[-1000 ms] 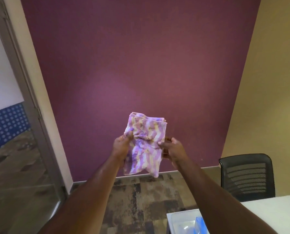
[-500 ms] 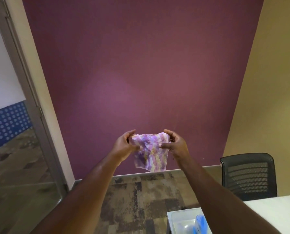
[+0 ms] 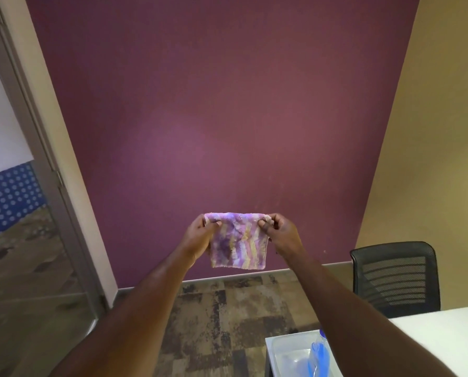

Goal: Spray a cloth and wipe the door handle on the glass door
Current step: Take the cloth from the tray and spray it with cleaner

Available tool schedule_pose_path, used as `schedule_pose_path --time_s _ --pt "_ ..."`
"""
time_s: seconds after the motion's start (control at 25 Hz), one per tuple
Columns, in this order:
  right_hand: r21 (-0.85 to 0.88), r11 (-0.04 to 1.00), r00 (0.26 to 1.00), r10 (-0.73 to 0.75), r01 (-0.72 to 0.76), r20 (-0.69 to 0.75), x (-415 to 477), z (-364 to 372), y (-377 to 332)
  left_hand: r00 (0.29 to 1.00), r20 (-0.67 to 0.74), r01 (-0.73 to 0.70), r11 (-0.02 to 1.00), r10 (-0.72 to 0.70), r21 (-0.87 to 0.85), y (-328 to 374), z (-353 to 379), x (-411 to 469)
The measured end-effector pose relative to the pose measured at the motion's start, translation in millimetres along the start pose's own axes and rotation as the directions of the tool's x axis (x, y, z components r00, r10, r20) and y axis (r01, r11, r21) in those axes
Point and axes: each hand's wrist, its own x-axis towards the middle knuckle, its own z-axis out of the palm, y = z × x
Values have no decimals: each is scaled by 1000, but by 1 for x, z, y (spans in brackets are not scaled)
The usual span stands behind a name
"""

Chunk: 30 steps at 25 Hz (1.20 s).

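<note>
A purple and yellow striped cloth (image 3: 238,242) hangs folded in a small square in front of the purple wall. My left hand (image 3: 200,239) pinches its top left corner and my right hand (image 3: 280,236) pinches its top right corner, holding the top edge stretched flat. The glass door (image 3: 23,240) with its grey frame stands at the far left; its handle is not in view. A blue spray bottle (image 3: 320,355) lies partly hidden behind my right forearm, in a clear tub at the lower right.
The clear plastic tub (image 3: 284,349) sits on the corner of a white table (image 3: 445,327) at the lower right. A black mesh chair (image 3: 396,276) stands behind the table by the tan wall. Patterned carpet (image 3: 227,322) covers the floor below my arms.
Both hands have lowered the cloth and folded it from a long hanging piece into a smaller square, now spread flat between the fingertips.
</note>
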Motion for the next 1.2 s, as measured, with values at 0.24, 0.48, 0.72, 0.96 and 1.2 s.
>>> schedule_pose_path --time_s 0.24,0.48,0.72,0.96,1.2 --pt "74 997 999 22 -19 -34 1 -6 20 995 98 16 1000 -16 -3 -14 14 -4" --pt "84 992 989 100 -91 -107 -15 -35 46 990 117 84 995 -78 -44 -35 39 -4" --pt "-153 958 957 211 -243 -200 -64 -88 104 975 170 159 985 -144 -72 -75 71 -10" --pt "-234 893 908 320 -384 -269 -105 -117 166 952 230 229 968 -200 -104 -113 107 -9" --pt "-203 877 885 374 -435 -277 -131 -119 211 945 225 260 962 -236 -81 -148 127 -6"
